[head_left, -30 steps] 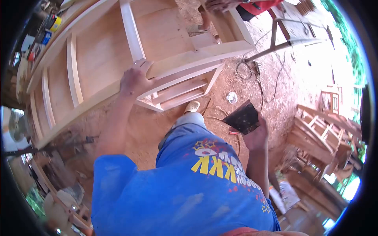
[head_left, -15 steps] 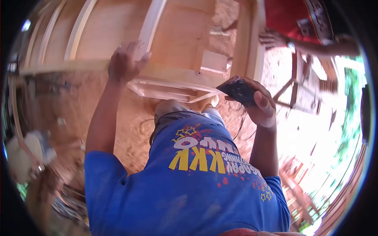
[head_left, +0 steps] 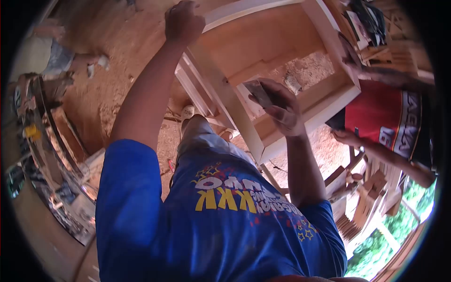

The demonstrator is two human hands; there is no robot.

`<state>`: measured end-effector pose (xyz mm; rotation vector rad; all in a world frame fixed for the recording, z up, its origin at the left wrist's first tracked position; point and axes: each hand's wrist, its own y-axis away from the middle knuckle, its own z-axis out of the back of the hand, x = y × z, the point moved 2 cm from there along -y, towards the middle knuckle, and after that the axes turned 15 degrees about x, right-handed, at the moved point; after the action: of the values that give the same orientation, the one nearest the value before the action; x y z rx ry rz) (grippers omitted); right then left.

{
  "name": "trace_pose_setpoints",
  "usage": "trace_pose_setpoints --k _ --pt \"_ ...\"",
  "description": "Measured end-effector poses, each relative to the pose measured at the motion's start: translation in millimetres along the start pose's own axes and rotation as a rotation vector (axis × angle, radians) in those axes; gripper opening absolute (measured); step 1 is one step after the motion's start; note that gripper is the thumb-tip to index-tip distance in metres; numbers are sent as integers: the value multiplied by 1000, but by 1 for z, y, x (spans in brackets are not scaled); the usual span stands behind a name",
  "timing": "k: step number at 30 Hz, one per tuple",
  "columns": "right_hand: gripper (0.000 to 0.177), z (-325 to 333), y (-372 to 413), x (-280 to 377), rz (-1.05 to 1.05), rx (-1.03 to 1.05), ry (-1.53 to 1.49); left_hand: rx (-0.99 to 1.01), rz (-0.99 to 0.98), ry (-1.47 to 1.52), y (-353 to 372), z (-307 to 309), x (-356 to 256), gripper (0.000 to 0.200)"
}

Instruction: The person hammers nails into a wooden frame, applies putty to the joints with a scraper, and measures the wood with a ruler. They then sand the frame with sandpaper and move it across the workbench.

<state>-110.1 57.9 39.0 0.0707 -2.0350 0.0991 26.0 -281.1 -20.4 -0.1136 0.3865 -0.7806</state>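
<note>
A pale wooden frame (head_left: 324, 101) with thin board panels lies tilted in front of me. My left hand (head_left: 184, 22) is closed at its far left edge, fingers curled over the rail as far as I can see. In my right hand (head_left: 284, 110), thumb and fingers pinch a small flat dark piece of sandpaper (head_left: 258, 93), held just above the frame's near corner. One side of the frame has an opening through which the ground shows.
At the right, a person in a red and black shirt (head_left: 376, 113) has one hand by the frame's right side. Stacked wood pieces (head_left: 361, 207) stand lower right. Scrap wood (head_left: 47, 136) lies at the left, and another person's leg (head_left: 87, 61) shows upper left.
The frame appears turned and shifted right in view. My left hand has gone from spread over the near rail to closed at the far left edge. My right hand still holds the sandpaper.
</note>
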Motion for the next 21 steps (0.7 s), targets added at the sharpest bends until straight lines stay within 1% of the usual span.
trace_pose_setpoints --k 2,5,8,11,13,14,15,16,17,18,19,21 --pt "66 4 -6 -15 8 6 -56 11 20 1 1 7 -9 36" --pt "69 5 -17 -34 94 91 36 -36 69 4 2 6 -12 30" --pt "67 -1 -28 -39 74 167 4 -16 81 87 -2 1 -9 36" --pt "68 -3 -35 -40 109 236 86 -39 132 49 -2 0 -10 35" --pt "68 -6 -34 -38 86 201 157 2 180 219 -6 -11 -3 39" --pt "69 -6 -32 -40 73 203 153 264 350 280 -5 0 -7 39" --pt "69 -11 -32 -41 86 199 197 128 200 162 -5 -3 -3 37" --pt "69 -13 -34 -43 66 204 235 -104 178 132 -4 -28 8 36" --pt "66 -15 -35 -42 61 199 300 -82 258 114 -7 -34 9 37" --pt "65 -19 -34 -46 69 172 204 92 226 44 -7 -14 4 35" --pt "66 -19 -35 -48 91 193 255 187 233 51 -6 -5 1 35" --pt "66 -22 -36 -48 58 203 300 105 196 107 8 14 -6 35"
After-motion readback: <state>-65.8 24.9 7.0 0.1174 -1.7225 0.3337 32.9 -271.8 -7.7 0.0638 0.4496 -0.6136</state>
